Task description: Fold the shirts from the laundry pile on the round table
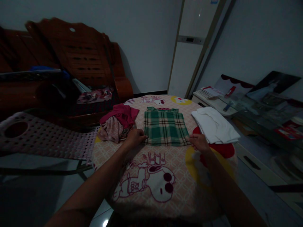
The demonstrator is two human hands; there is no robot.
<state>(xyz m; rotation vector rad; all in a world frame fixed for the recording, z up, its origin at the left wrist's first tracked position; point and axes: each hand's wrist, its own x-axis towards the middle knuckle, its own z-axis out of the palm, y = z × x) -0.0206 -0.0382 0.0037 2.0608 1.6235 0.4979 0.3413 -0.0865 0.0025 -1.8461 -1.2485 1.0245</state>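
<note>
A green plaid shirt (165, 127) lies folded into a flat, near-square shape on the round table. Its narrow collar-like edge, with a bit of pink inside, points away from me. At its near left corner my left hand (135, 137) is closed, thumb and fingers pinching the cloth. My right hand (198, 142) pinches the near right corner the same way. Left of the shirt sits a loose heap of clothes, a magenta piece (121, 116) over a pale patterned one (112, 128). Folded white cloth (215, 125) lies to the right, beyond my right hand.
A printed tablecloth (142, 201) covers the table. To the left stand a woven chair (59, 134) and a carved wooden bench (80, 60) with items on it. A glass-topped cabinet (251, 119) is at right. Behind the table rises a tall white appliance (187, 56).
</note>
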